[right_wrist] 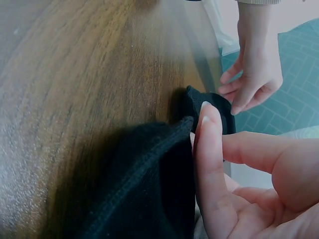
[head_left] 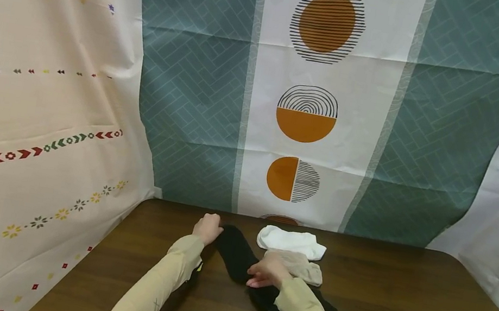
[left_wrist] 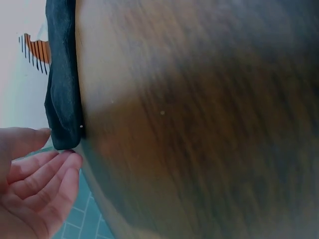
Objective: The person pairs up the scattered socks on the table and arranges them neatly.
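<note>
A black sock [head_left: 234, 252] stretches across the dark wooden table between two hands. My left hand [head_left: 208, 229] is at its far end, with thumb and fingertips around the end of the cloth in the left wrist view. My right hand [head_left: 270, 272] pinches the sock near its other end, thumb against fingers. Beneath the right wrist lies more black fabric [head_left: 328, 307], partly hidden by the sleeve. In the right wrist view a seamed dark edge [right_wrist: 149, 164] stands up beside my right fingers.
Behind the right hand lie a beige sock [head_left: 302, 268] and white socks [head_left: 291, 242], close together. Patterned curtains [head_left: 187, 112] hang along the table's back edge. A light embroidered cloth [head_left: 25, 195] hangs along the left side.
</note>
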Action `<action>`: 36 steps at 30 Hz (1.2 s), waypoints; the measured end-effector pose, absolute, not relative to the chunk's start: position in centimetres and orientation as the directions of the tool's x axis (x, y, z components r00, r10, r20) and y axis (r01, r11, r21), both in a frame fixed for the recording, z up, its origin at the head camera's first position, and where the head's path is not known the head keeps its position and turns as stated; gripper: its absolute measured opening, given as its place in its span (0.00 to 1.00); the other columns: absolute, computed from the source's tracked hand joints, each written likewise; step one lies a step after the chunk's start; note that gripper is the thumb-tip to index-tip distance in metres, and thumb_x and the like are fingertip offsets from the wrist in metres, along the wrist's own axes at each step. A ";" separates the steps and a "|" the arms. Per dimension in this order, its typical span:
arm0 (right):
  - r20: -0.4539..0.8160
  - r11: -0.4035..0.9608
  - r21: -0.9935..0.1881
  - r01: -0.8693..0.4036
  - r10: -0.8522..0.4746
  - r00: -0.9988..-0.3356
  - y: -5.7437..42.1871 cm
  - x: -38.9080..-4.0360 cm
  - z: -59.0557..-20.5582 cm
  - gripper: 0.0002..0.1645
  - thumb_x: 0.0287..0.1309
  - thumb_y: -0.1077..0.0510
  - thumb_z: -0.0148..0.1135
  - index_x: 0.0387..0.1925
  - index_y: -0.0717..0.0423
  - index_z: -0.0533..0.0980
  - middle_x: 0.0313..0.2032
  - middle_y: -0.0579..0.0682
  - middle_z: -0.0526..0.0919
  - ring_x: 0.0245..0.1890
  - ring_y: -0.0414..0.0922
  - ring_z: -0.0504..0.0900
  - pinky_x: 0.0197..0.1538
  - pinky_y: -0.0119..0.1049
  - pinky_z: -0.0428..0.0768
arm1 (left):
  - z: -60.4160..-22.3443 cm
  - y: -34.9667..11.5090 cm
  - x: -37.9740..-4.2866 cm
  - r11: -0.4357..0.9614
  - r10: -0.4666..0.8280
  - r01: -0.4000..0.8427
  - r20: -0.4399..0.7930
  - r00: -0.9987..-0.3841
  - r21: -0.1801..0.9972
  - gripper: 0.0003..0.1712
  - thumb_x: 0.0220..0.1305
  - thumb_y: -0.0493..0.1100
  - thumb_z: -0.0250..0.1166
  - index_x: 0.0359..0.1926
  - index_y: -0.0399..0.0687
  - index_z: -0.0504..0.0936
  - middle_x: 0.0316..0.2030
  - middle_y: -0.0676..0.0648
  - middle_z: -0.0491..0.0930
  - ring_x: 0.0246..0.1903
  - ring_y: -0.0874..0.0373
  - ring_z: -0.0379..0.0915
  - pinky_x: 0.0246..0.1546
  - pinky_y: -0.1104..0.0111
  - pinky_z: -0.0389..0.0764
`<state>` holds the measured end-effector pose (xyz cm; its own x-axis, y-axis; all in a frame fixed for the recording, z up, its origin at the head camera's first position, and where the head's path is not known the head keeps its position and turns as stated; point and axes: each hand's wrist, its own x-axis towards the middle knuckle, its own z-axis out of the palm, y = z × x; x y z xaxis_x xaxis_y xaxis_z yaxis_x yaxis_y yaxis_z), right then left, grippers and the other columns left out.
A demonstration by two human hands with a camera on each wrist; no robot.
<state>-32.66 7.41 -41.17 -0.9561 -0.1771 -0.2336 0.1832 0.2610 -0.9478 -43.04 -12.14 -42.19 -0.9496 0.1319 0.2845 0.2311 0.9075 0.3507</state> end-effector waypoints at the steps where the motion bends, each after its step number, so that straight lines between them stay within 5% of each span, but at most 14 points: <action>1: -0.234 0.268 -0.946 0.181 -0.181 -0.955 7.4 -32.6 -41.2 0.06 0.48 0.74 0.58 0.28 0.74 0.69 0.19 0.62 0.76 0.19 0.49 0.80 0.27 0.36 0.78 | -42.2 -12.1 -43.1 0.909 0.125 0.223 0.279 -0.952 0.352 0.13 0.55 0.37 0.65 0.17 0.42 0.73 0.18 0.46 0.73 0.20 0.52 0.74 0.20 0.62 0.73; 10: -0.233 0.328 -0.931 0.158 -0.201 -0.952 7.5 -32.7 -41.0 0.07 0.49 0.72 0.58 0.28 0.71 0.68 0.18 0.60 0.76 0.17 0.46 0.79 0.25 0.35 0.77 | -42.5 -12.5 -43.2 0.909 0.118 0.210 0.260 -0.958 0.361 0.12 0.52 0.27 0.57 0.17 0.41 0.76 0.19 0.46 0.74 0.17 0.55 0.70 0.17 0.63 0.68; 16: -0.226 0.296 -0.940 0.171 -0.163 -0.960 7.5 -33.0 -41.3 0.09 0.52 0.71 0.56 0.28 0.66 0.64 0.16 0.57 0.71 0.15 0.45 0.79 0.24 0.34 0.77 | -42.5 -13.2 -42.8 0.899 0.137 0.233 0.267 -0.954 0.370 0.22 0.49 0.25 0.54 0.09 0.47 0.57 0.10 0.53 0.53 0.12 0.59 0.50 0.13 0.67 0.56; 20: -0.222 0.286 -0.942 0.173 -0.150 -0.963 7.5 -33.1 -41.4 0.09 0.49 0.73 0.56 0.27 0.66 0.64 0.16 0.55 0.69 0.14 0.44 0.78 0.23 0.34 0.77 | -42.4 -13.7 -42.3 0.892 0.160 0.252 0.260 -0.952 0.375 0.22 0.45 0.25 0.54 0.10 0.48 0.54 0.11 0.54 0.48 0.13 0.60 0.44 0.14 0.68 0.51; 27: -0.203 0.320 -0.936 0.148 -0.148 -0.968 7.5 -33.2 -41.3 0.06 0.47 0.73 0.57 0.23 0.68 0.68 0.13 0.52 0.68 0.13 0.43 0.77 0.24 0.34 0.77 | -42.4 -14.6 -41.5 0.891 0.199 0.286 0.263 -0.944 0.353 0.06 0.47 0.28 0.58 0.20 0.41 0.73 0.19 0.50 0.70 0.17 0.58 0.63 0.18 0.66 0.66; 36: -0.193 0.324 -0.938 0.126 -0.182 -0.964 7.5 -33.3 -41.1 0.10 0.48 0.72 0.56 0.18 0.62 0.67 0.13 0.51 0.67 0.14 0.42 0.78 0.23 0.34 0.77 | -41.8 -15.6 -40.1 0.870 0.210 0.306 0.271 -0.939 0.386 0.03 0.48 0.29 0.59 0.25 0.40 0.76 0.25 0.46 0.74 0.19 0.56 0.67 0.19 0.64 0.69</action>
